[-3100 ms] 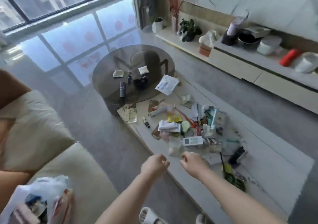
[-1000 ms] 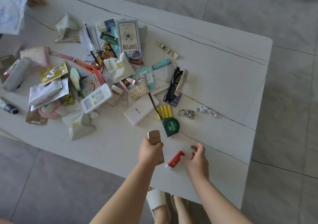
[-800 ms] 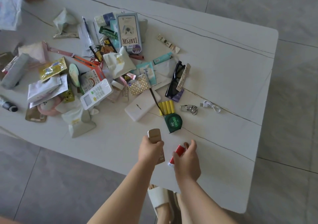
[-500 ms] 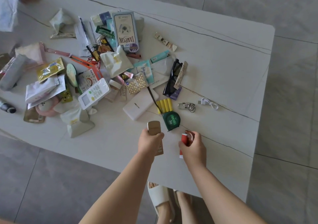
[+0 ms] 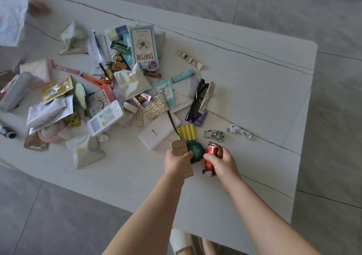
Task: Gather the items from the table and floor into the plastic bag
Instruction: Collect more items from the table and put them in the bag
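Note:
My left hand (image 5: 177, 161) is closed around a tan flat case (image 5: 179, 148) that sticks up above the fist. My right hand (image 5: 222, 159) grips a small red tube (image 5: 209, 159) together with a brown curved piece (image 5: 216, 147). Both hands flank the round green tape measure (image 5: 195, 152) lying on the white table (image 5: 254, 82), and fingertips of both touch it. Just beyond lie yellow batteries (image 5: 188, 132), a white power bank (image 5: 156, 132), a metal key clip (image 5: 213, 135) and a white cable (image 5: 239, 130). No plastic bag shows in this view.
A dense pile of packets covers the table's left and middle: a tampon box (image 5: 144, 47), a white remote (image 5: 105, 117), black sunglasses (image 5: 197, 100), tissue packs (image 5: 131, 82). The table's right edge and near edge border grey floor tiles (image 5: 333, 117). My slippered foot (image 5: 180, 241) stands under the near edge.
My right hand picked the red tube and brown piece off the table, then both hands moved forward to the green tape measure. The left hand kept hold of the tan case throughout.

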Action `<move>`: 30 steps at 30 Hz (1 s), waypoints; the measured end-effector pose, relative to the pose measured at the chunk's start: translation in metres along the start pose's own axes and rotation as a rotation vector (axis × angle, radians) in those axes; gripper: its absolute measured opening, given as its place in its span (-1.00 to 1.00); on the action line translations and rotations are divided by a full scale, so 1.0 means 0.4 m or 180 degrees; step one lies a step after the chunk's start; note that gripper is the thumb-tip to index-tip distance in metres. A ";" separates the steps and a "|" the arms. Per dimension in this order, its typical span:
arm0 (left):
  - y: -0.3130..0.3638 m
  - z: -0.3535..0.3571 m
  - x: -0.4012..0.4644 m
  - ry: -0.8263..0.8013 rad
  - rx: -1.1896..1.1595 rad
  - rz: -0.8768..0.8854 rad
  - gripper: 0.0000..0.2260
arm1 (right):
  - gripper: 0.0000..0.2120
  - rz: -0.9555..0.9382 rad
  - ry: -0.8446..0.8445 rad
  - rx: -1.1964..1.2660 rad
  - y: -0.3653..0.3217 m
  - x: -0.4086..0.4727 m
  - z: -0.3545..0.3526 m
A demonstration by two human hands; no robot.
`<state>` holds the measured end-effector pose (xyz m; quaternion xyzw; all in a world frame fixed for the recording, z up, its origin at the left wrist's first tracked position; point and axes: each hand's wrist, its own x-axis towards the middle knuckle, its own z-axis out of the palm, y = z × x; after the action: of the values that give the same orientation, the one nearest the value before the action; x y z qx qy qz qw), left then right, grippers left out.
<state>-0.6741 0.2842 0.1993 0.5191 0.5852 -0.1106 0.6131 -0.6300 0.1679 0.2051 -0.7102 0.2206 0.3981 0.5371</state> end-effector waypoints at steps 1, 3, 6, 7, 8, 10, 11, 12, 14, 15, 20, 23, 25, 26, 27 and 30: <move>0.002 -0.006 -0.001 -0.0046 0.0005 -0.0052 -0.76 | -0.79 0.0019 -0.0017 -0.0080 0.001 0.000 -0.004; 0.007 -0.024 -0.013 -0.0185 0.0039 -0.0209 -0.81 | -0.82 0.0052 -0.0065 -0.0164 0.001 -0.008 -0.007; 0.017 -0.053 -0.044 -0.0435 -0.0080 -0.0393 -0.73 | -0.81 0.0071 -0.0178 -0.0198 -0.021 -0.036 -0.005; 0.023 -0.064 -0.058 -0.0493 -0.0120 -0.0415 -0.69 | -0.79 0.0068 -0.0233 -0.0182 -0.034 -0.048 -0.004; 0.031 -0.078 -0.072 -0.0533 -0.0134 -0.0427 -0.67 | -0.78 0.0064 -0.0298 -0.0154 -0.049 -0.062 -0.004; 0.053 -0.111 -0.103 -0.0558 -0.0146 -0.0470 -0.64 | -0.74 0.0065 -0.0464 -0.0161 -0.089 -0.095 -0.002; 0.066 -0.131 -0.121 -0.0560 -0.0173 -0.0488 -0.63 | -0.72 0.0050 -0.0566 -0.0212 -0.113 -0.115 0.000; 0.079 -0.152 -0.141 -0.0568 -0.0214 -0.0485 -0.62 | -0.71 0.0020 -0.0676 -0.0264 -0.137 -0.137 0.004; 0.104 -0.195 -0.189 -0.0599 -0.0309 -0.0409 -0.61 | -0.72 -0.0036 -0.0888 -0.0403 -0.189 -0.185 0.015; 0.118 -0.219 -0.217 -0.0605 -0.0373 -0.0370 -0.61 | -0.74 -0.0077 -0.0999 -0.0487 -0.217 -0.216 0.024; 0.183 -0.348 -0.376 -0.0632 -0.0853 -0.0237 -0.62 | -0.76 -0.0266 -0.1398 -0.0863 -0.329 -0.383 0.094; 0.221 -0.433 -0.487 -0.0536 -0.1058 -0.0090 -0.55 | -0.75 -0.0362 -0.1603 -0.1004 -0.389 -0.498 0.141; 0.245 -0.487 -0.549 -0.0484 -0.1233 0.0018 -0.49 | -0.74 -0.0443 -0.1742 -0.1138 -0.425 -0.565 0.175; 0.255 -0.515 -0.579 -0.0432 -0.1350 0.0054 -0.49 | -0.73 -0.0474 -0.1802 -0.1178 -0.441 -0.598 0.193; 0.263 -0.543 -0.608 -0.0371 -0.1488 0.0081 -0.49 | -0.72 -0.0484 -0.1850 -0.1194 -0.456 -0.629 0.211; 0.269 -0.630 -0.688 -0.0208 -0.2009 0.0224 -0.52 | -0.67 -0.0557 -0.1983 -0.1305 -0.492 -0.720 0.270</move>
<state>-0.8260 0.3944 0.5393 0.3193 0.5523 0.0811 0.7658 -0.6885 0.3006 0.5404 -0.6641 -0.0989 0.5833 0.4571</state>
